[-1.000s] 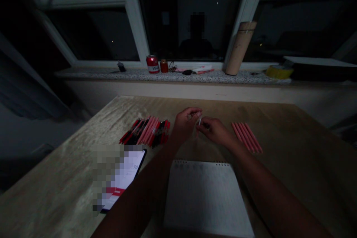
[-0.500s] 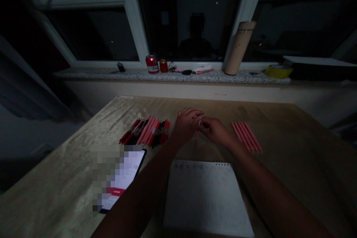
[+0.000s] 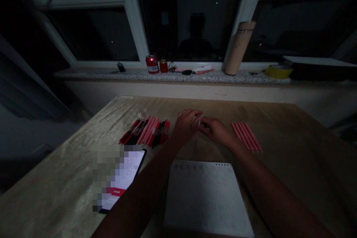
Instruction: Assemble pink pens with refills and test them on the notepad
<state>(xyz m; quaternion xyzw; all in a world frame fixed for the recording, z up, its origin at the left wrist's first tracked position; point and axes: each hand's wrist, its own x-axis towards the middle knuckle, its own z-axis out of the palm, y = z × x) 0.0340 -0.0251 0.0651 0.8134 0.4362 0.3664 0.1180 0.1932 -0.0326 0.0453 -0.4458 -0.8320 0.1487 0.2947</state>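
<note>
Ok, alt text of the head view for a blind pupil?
Bare left hand and right hand meet around a slim pinkish pen over a brownish table, between red, black and pink pens and a row of pink pens; white spiral-bound notebook nearer.

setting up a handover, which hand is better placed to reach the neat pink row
Probably the right hand: it is nearer the pink row, while the left hand is nearer the mixed pile.
</note>
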